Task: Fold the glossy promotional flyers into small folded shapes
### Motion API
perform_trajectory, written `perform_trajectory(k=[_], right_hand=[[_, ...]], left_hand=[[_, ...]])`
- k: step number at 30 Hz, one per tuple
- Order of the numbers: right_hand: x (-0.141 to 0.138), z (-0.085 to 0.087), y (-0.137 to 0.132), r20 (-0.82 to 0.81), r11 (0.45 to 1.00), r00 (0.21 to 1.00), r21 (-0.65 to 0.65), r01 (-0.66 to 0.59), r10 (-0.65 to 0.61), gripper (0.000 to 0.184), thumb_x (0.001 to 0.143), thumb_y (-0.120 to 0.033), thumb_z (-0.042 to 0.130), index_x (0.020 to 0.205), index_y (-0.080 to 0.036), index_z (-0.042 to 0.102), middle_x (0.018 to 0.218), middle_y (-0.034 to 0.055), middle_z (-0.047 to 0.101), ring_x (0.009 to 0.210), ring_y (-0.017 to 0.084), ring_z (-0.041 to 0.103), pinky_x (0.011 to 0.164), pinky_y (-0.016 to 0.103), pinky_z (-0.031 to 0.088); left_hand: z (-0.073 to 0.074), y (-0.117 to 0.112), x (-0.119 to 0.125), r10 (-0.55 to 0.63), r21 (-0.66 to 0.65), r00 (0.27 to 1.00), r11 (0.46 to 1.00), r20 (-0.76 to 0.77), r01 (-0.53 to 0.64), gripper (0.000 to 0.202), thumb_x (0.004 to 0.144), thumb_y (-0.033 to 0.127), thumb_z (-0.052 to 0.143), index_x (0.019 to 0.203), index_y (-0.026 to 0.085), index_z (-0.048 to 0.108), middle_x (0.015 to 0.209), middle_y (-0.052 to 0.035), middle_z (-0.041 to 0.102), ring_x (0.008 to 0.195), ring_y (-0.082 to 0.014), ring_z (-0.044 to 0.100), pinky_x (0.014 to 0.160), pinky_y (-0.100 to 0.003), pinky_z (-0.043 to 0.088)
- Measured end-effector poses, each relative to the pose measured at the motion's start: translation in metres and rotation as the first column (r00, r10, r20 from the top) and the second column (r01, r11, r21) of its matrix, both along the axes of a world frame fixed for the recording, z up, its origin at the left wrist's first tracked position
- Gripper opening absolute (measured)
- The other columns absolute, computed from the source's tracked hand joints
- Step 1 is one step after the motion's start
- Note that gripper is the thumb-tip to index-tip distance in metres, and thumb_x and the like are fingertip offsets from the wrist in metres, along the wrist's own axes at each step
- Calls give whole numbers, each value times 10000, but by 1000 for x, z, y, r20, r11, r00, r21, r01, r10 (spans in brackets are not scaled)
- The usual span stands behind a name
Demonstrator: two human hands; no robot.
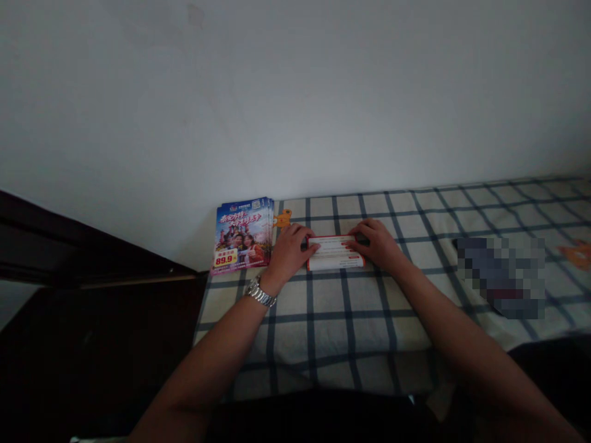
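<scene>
A folded leaflet (335, 254), white with a red border, lies on the checked bedsheet (351, 307). My left hand (290, 249) rests on its left end, fingers lying flat across it, and there is a metal watch (261, 292) on the wrist. My right hand (376, 242) presses on the leaflet's right end with its fingers stretched over the top edge. Just left of my left hand sits a stack of colourful flyers (242, 234) with a "89.9" price mark.
A white wall rises right behind the bed. Dark wooden furniture (92, 258) stands to the left of the bed edge. A blurred-out dark patch (501, 277) lies on the sheet to the right. An orange print (282, 218) shows on the sheet near the flyers.
</scene>
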State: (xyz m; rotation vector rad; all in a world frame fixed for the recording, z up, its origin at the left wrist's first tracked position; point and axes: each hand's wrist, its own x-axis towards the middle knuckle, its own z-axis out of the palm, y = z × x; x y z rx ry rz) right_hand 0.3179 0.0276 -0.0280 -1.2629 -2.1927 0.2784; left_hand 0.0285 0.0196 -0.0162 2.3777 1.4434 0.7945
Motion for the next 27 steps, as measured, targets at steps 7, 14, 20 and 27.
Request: perform_trajectory(k=[7,14,20,27], right_hand=[[-1,1,-1,-1,1000,1000,-12,7,-7,142,911,-288,742,1038,-229,716,1042,95,665,1001,300,611,904,468,506],[1,-1,0,-3,1000,1000,-30,5,-5,155,917,-323,734,1049,-243,719,1048,89,661,997,294,608,903,463,503],[1,-1,0,-9,1000,1000,-24,1,-1,168,915,-329,735,1066,-256,719,1059,94,666,1005,304,611,905,477,507],[-2,3,-3,7,1000,1000,-22,-16,16,147,945,-349,707,1067,-275,743,1089,91,641,1020,294,605,900,461,513]], left_hand=[[0,1,0,-2,0,1000,1000,-4,2,203,903,291,774,1066,234,666,1114,-39,626,1080,-255,589,986,-413,488],[1,0,0,0,-15,1000,1000,-12,0,199,922,309,750,1084,238,659,1130,-46,623,1101,-263,588,1002,-425,486],[2,0,2,-2,-11,1000,1000,-17,2,202,922,288,745,1103,238,670,1129,-52,621,1100,-265,582,1005,-435,488],[0,0,2,-53,25,997,998,-56,54,158,969,301,693,1119,284,742,1139,-52,615,1111,-250,569,1024,-433,459]])
